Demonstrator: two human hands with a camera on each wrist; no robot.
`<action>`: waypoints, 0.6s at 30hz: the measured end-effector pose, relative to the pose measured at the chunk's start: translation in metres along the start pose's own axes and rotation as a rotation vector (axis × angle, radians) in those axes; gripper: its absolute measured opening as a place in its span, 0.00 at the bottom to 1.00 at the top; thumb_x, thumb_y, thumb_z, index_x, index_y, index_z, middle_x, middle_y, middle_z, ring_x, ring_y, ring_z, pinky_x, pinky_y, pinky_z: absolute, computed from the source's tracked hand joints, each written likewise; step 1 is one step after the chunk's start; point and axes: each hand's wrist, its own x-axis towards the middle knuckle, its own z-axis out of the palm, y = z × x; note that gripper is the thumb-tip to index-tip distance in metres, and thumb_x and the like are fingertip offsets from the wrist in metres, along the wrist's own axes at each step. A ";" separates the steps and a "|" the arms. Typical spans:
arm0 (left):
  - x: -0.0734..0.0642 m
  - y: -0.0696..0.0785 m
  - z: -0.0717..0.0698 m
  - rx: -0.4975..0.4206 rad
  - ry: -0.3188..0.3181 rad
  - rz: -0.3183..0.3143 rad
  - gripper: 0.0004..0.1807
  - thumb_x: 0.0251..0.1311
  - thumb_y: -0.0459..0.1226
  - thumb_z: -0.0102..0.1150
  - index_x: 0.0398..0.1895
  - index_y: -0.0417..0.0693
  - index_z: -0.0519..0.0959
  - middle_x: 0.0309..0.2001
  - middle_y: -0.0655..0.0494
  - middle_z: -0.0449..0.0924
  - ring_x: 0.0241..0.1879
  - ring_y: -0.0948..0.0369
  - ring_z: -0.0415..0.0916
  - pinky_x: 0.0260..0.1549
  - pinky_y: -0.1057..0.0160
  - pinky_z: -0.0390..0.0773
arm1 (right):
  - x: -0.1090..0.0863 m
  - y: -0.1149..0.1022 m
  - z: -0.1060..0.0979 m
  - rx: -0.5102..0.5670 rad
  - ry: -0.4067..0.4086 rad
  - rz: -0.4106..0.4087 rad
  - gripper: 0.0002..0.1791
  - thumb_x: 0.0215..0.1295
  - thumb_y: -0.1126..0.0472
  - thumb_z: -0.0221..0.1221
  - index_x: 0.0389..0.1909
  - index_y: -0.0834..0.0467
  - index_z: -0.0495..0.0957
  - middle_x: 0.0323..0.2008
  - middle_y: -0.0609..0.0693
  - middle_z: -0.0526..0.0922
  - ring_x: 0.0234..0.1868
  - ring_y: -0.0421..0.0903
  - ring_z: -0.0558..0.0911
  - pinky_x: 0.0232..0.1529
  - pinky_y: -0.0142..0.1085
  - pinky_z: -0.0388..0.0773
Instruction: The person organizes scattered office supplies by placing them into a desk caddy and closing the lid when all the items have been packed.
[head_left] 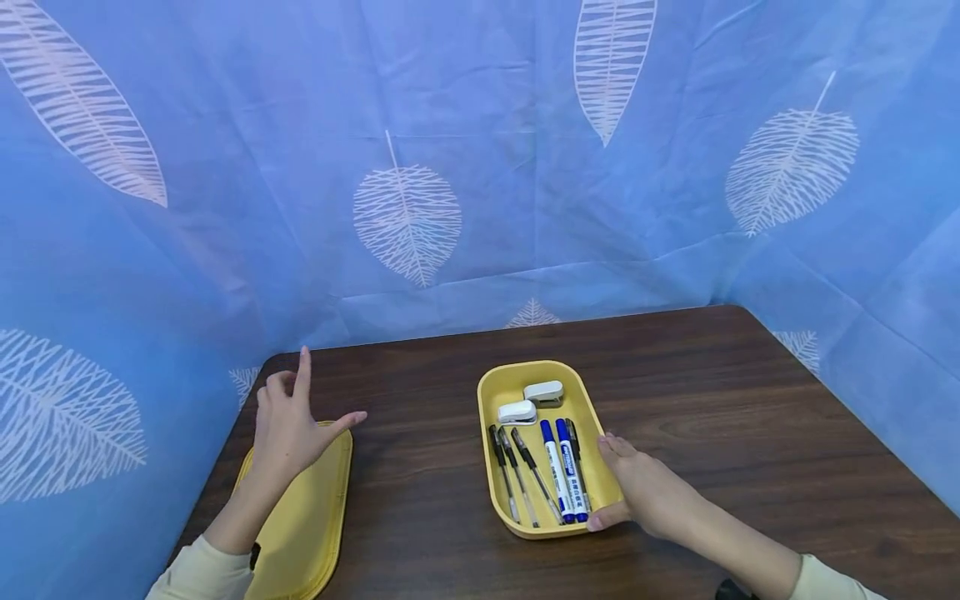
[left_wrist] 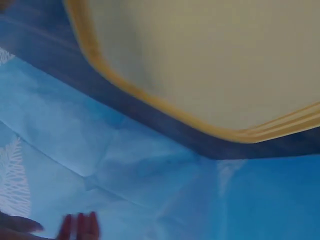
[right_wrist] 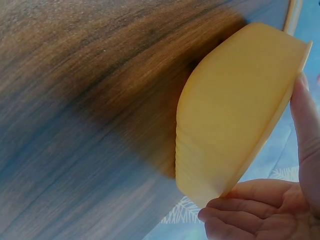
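A yellow box (head_left: 525, 533) sits on the table, holding two white staplers, several black-capped pens and two blue-capped whiteboard markers (head_left: 558, 471). At its near right corner my right hand (head_left: 652, 492) grips the rim, with the thumb on the near side and the fingers along the right side. The right wrist view shows that hand (right_wrist: 270, 210) against the box's outer wall (right_wrist: 230, 110). My left hand (head_left: 288, 425) is raised over a flat yellow lid (head_left: 300, 533), holding nothing; thumb and index finger are spread apart. Its fingers (left_wrist: 80, 226) look blurred in the left wrist view.
The dark wooden table (head_left: 420, 467) carries the lid at the left and the box near the middle. A blue curtain (head_left: 480, 208) with white leaf prints hangs behind and on both sides of the table.
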 end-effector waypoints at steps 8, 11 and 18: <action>-0.048 -0.029 -0.010 0.069 -0.224 -0.283 0.77 0.38 0.75 0.60 0.75 0.51 0.21 0.56 0.18 0.51 0.47 0.25 0.57 0.30 0.38 0.66 | 0.000 0.002 0.003 0.001 0.008 -0.009 0.64 0.34 0.38 0.72 0.67 0.75 0.61 0.67 0.75 0.61 0.67 0.69 0.66 0.63 0.59 0.68; -0.066 -0.037 -0.012 0.086 -0.361 -0.383 0.78 0.38 0.78 0.56 0.74 0.47 0.19 0.56 0.12 0.46 0.50 0.20 0.52 0.31 0.31 0.66 | 0.000 0.002 0.004 -0.001 0.009 -0.013 0.63 0.34 0.38 0.72 0.67 0.75 0.61 0.67 0.75 0.61 0.67 0.69 0.66 0.62 0.59 0.68; -0.105 -0.057 -0.002 0.141 -0.523 -0.546 0.81 0.33 0.82 0.50 0.74 0.38 0.25 0.50 0.11 0.45 0.51 0.17 0.48 0.39 0.23 0.62 | 0.000 0.004 0.004 -0.001 0.020 -0.028 0.63 0.34 0.37 0.72 0.66 0.76 0.62 0.67 0.75 0.62 0.67 0.69 0.65 0.63 0.59 0.68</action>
